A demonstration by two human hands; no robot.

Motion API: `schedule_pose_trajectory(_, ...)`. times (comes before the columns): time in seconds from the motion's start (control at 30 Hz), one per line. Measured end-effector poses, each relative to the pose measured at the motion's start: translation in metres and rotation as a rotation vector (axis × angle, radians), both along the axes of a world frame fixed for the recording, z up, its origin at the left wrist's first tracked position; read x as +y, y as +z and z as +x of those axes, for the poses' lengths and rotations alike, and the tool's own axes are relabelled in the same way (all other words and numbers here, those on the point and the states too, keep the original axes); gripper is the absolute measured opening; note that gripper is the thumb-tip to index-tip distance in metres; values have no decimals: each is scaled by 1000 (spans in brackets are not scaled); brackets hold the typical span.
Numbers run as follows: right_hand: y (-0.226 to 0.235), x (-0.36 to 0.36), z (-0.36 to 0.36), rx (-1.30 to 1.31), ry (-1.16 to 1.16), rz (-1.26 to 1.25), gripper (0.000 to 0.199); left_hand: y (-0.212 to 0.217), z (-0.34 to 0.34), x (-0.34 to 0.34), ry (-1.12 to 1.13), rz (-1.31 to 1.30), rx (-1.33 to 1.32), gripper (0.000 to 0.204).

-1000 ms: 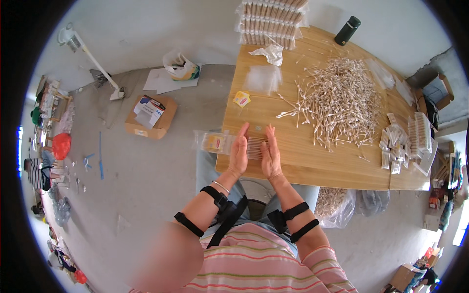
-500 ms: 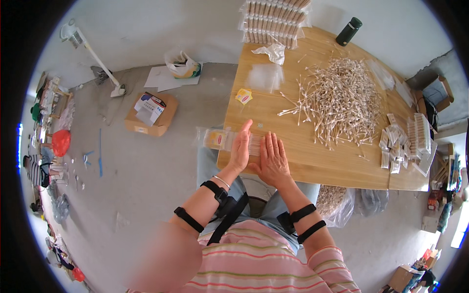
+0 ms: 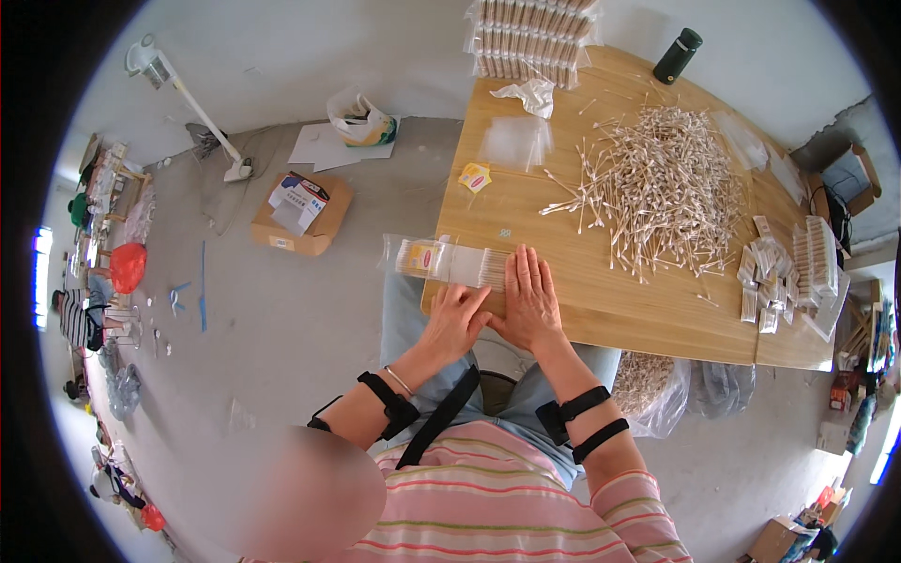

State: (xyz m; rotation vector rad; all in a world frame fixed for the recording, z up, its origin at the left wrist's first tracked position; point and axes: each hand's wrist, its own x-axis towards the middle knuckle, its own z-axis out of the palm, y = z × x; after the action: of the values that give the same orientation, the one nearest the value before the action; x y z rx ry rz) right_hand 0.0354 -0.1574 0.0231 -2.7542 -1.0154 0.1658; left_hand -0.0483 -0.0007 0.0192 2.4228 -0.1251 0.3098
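Observation:
A clear plastic bag of cotton swabs [image 3: 467,266] with a yellow label [image 3: 419,256] lies at the table's near left corner, its left end reaching past the edge. Bare swab tips line up at its right part. My left hand [image 3: 457,324] has its fingers bent and close together on the bag's near edge; its fingertips are partly hidden. Flat over the bag's right end lies my right hand [image 3: 529,298], fingers stretched out and thumb toward the left hand. A large heap of loose cotton swabs [image 3: 671,188] spreads across the wooden table [image 3: 601,314].
Stacked swab packs [image 3: 533,42], empty clear bags [image 3: 518,143], a yellow label card [image 3: 475,176] and a dark green bottle [image 3: 678,56] stand or lie farther back. Small filled packs [image 3: 768,272] sit at the right. A cardboard box [image 3: 302,214] is on the floor.
My left hand has come off the bag's middle and moved down to its near edge, its fingers now bent. The right hand stays at the right end. The view has shifted slightly.

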Motion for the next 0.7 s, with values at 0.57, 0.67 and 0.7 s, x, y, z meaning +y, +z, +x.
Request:
schedule_pose_trajectory(0.57, 0, 1, 0, 19, -4, -50, 108, 5, 2, -3, -66, 239, 182, 62)
schedule_pose_trajectory(0.67, -5, 0, 0, 13, -10, -12, 106, 11, 6, -5, -79, 215, 209, 66)
schedule_pose_trajectory(0.7, -6, 1, 0, 5, -10, -19, 105, 12, 7, -5, -79, 215, 209, 66)
